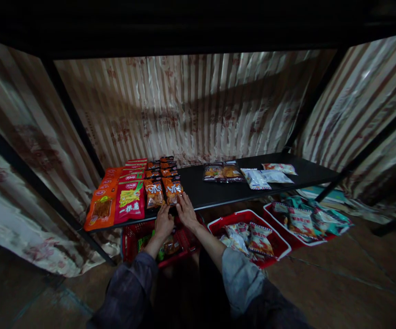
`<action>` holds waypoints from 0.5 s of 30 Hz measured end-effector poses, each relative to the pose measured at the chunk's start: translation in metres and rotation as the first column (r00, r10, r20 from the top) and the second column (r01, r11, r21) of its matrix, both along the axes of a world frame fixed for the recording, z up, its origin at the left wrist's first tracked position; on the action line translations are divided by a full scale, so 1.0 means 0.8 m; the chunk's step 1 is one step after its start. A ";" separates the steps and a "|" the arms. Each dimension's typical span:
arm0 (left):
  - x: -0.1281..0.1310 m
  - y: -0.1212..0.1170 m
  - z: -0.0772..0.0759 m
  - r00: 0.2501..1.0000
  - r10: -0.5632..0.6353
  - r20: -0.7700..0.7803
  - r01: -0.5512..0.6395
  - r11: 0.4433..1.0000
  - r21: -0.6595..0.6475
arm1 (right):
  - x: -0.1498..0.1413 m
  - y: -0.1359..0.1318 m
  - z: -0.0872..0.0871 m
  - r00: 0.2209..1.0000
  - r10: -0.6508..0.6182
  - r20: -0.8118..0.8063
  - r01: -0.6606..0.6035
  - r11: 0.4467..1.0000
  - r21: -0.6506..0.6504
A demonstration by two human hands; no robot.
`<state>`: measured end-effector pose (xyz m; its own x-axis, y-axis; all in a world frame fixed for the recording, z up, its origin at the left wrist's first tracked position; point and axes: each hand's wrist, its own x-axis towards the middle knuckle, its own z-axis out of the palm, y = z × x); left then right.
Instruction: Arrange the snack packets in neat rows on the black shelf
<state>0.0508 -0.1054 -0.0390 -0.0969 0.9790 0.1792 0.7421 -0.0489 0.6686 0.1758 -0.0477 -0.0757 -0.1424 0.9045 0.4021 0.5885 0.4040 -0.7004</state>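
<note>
Two front orange-and-black snack bags, the left one (154,193) and the right one (172,188), lie side by side at the front of a black shelf (215,194). My left hand (164,224) is at the lower edge of these bags, fingers forward and slightly bent, holding nothing that I can see. Against the lower right corner of the right bag rests my right hand (187,212), its fingers stretched out and apart. More bags of the same kind (168,165) are lined up behind. To the left are rows of red-and-green snack packs (130,198) and orange snack packs (101,208).
Dark snack packs (223,172) and white packets (257,178) lie farther right on the shelf. Red baskets of snacks, one beneath my hands (126,242), one in the middle (282,251) and one at right (309,242), stand below. Black posts (71,114) and striped curtains (184,105) enclose the shelf.
</note>
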 end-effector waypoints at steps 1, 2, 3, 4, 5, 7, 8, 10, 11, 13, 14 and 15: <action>-0.001 -0.001 0.001 1.000 0.001 0.000 -0.001 1.000 0.018 | -0.001 -0.002 0.001 1.000 -0.014 -0.005 0.014 1.000 0.013; -0.002 -0.001 0.002 1.000 -0.002 -0.007 0.003 0.999 0.034 | -0.001 -0.003 0.003 1.000 -0.029 -0.009 0.029 0.999 0.021; -0.004 -0.002 0.003 1.000 -0.012 -0.020 0.013 0.999 0.046 | -0.001 -0.004 0.004 0.999 -0.039 -0.007 0.039 0.999 0.026; -0.005 -0.002 0.003 0.999 -0.029 -0.037 0.030 0.998 0.049 | -0.001 -0.004 0.006 0.999 -0.045 -0.001 0.045 0.999 0.030; -0.006 -0.002 0.003 0.997 -0.051 -0.056 0.053 0.998 0.046 | -0.001 -0.005 0.007 0.999 -0.047 0.009 0.047 0.998 0.036; -0.006 -0.002 0.001 0.992 -0.101 -0.082 0.103 0.994 0.024 | -0.001 -0.005 0.008 0.999 -0.039 0.024 0.037 0.998 0.051; -0.006 -0.001 0.000 0.989 -0.118 -0.089 0.119 0.993 0.010 | -0.001 -0.005 0.009 0.999 -0.031 0.024 0.030 0.998 0.057; -0.003 0.000 -0.001 0.986 -0.126 -0.105 0.126 0.992 -0.006 | 0.000 -0.004 0.009 1.000 -0.015 0.008 0.015 0.998 0.061; 0.000 0.000 0.000 0.986 -0.123 -0.115 0.122 0.992 -0.010 | 0.000 -0.003 0.010 1.000 -0.012 -0.005 0.012 0.998 0.058; 0.005 0.002 0.003 0.985 -0.113 -0.129 0.112 0.994 -0.018 | 0.002 0.000 0.011 0.999 -0.019 -0.028 0.020 0.999 0.039; 0.007 0.002 0.005 0.985 -0.112 -0.130 0.109 0.994 -0.024 | 0.003 0.001 0.012 0.999 -0.028 -0.037 0.029 0.999 0.023; 0.010 0.003 0.007 0.985 -0.110 -0.129 0.107 0.994 -0.031 | 0.004 0.002 0.013 0.998 -0.037 -0.044 0.037 0.999 0.005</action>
<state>0.0584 -0.1031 -0.0331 0.0327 0.9866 0.1595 0.8143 -0.1189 0.5682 0.1787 -0.0461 -0.0654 -0.0910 0.9065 0.4123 0.5721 0.3865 -0.7235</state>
